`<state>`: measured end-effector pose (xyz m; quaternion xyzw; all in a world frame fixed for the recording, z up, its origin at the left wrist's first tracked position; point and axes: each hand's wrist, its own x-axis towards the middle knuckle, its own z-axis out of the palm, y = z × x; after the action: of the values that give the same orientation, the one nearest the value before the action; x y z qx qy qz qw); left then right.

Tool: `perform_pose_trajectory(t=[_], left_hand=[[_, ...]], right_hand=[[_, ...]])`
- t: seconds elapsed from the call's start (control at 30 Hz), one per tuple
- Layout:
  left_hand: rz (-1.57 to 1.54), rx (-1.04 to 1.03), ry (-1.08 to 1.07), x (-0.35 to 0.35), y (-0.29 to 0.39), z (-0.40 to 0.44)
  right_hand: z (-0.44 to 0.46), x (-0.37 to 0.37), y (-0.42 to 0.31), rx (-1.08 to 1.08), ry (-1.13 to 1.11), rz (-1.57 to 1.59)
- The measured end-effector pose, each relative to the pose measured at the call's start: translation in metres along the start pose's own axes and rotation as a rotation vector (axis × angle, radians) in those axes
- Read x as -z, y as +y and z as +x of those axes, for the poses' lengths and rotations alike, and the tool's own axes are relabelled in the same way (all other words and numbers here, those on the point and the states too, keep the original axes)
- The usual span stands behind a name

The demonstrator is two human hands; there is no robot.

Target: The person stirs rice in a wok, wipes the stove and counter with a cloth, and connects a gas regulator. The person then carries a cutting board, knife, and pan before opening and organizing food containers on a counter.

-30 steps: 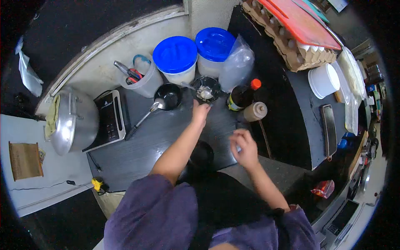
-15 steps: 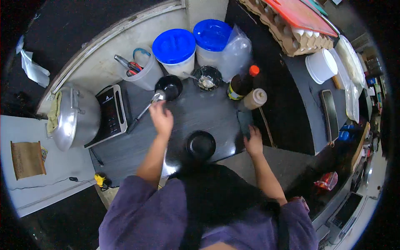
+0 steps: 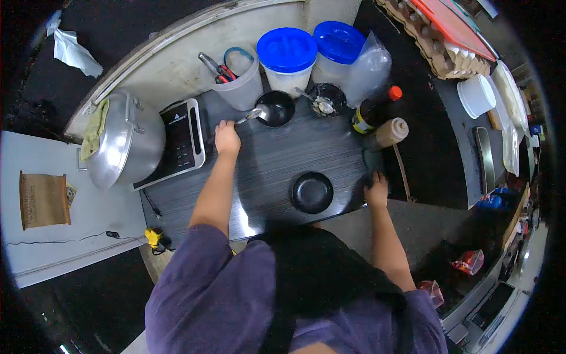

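My left hand [image 3: 227, 138] is closed round the handle of a metal ladle [image 3: 258, 112], whose head rests at the left rim of a black bowl [image 3: 279, 108]. At the table's right edge, my right hand [image 3: 376, 190] has its fingers apart, beside a dark flat item [image 3: 372, 158] that I cannot make out. Between the hands, nearer my body, sits a round black dish [image 3: 312, 192]. Another black bowl [image 3: 328, 100] contains a whitish mixture and a spoon. A squeeze bottle [image 3: 391, 133] and a dark red-capped bottle [image 3: 368, 114] stand beyond my right hand.
On the left are a large metal pot [image 3: 132, 144] and an induction cooker [image 3: 181, 138]. Along the back stand a utensil tub [image 3: 240, 88] and two blue-lidded tubs [image 3: 287, 53] [image 3: 337, 44], with a plastic bag [image 3: 368, 71]. The right counter holds an egg tray [image 3: 439, 56] and a phone [image 3: 486, 160].
My left hand has moved forward along the ladle, which has shifted with it. My right hand stays near the table's right edge. The view has shifted, so the table appears farther right.
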<state>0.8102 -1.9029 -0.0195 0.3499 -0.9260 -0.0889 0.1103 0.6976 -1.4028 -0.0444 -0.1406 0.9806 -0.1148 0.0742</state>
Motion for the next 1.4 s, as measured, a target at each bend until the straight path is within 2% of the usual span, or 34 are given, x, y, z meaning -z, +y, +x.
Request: perform_pose_trajectory(t=[0.2,0.3,0.4,0.5,0.6,0.7,0.87,0.97,1.03,1.13,1.2,1.27,1.3,1.37,1.4], left_hand=[[-0.085,-0.023,0.010,0.000,-0.004,0.022],[-0.191,-0.041,0.186,0.010,0.016,0.012],[-0.303,-0.390,0.201,0.015,0.033,-0.008],[-0.275,-0.498,0.050,0.010,0.054,-0.025],[-0.258,-0.450,0.037,-0.006,0.066,-0.019],[-0.261,-0.490,0.050,-0.012,0.072,-0.014],[-0.337,-0.397,0.069,-0.005,0.077,-0.025],[-0.402,-0.321,0.036,0.007,0.077,-0.043],[-0.438,-0.293,0.003,0.018,0.074,-0.063],[-0.445,-0.284,-0.124,0.023,0.065,-0.108],[-0.563,-0.271,-0.159,0.014,0.061,-0.144],[-0.667,-0.110,-0.295,-0.010,0.069,-0.179],[-0.706,-0.010,-0.437,-0.002,0.081,-0.187],[-0.731,0.070,-0.526,-0.013,0.100,-0.200],[-0.751,0.037,-0.496,-0.021,0.106,-0.205]], right_hand=[[-0.006,0.003,0.001,-0.021,-0.100,0.019],[-0.008,0.008,-0.005,-0.022,-0.107,0.047],[-0.006,0.007,-0.006,-0.009,-0.110,0.016],[-0.005,0.003,-0.004,-0.021,-0.122,-0.002],[-0.003,0.006,-0.004,-0.026,-0.134,-0.012],[-0.001,0.006,0.001,0.016,-0.105,-0.008],[0.002,0.008,0.001,0.063,-0.076,-0.036],[0.014,0.006,0.007,-0.068,0.040,-0.071],[0.015,0.015,0.001,-0.007,0.102,-0.051],[0.021,0.003,0.009,0.051,0.151,-0.055],[0.036,-0.006,0.024,0.092,0.114,-0.025],[0.039,0.004,0.018,0.066,0.034,0.001],[0.035,0.017,0.008,0.032,0.000,-0.006],[0.047,-0.011,0.044,0.180,0.047,-0.022],[0.040,-0.003,0.037,0.185,0.056,-0.002]])
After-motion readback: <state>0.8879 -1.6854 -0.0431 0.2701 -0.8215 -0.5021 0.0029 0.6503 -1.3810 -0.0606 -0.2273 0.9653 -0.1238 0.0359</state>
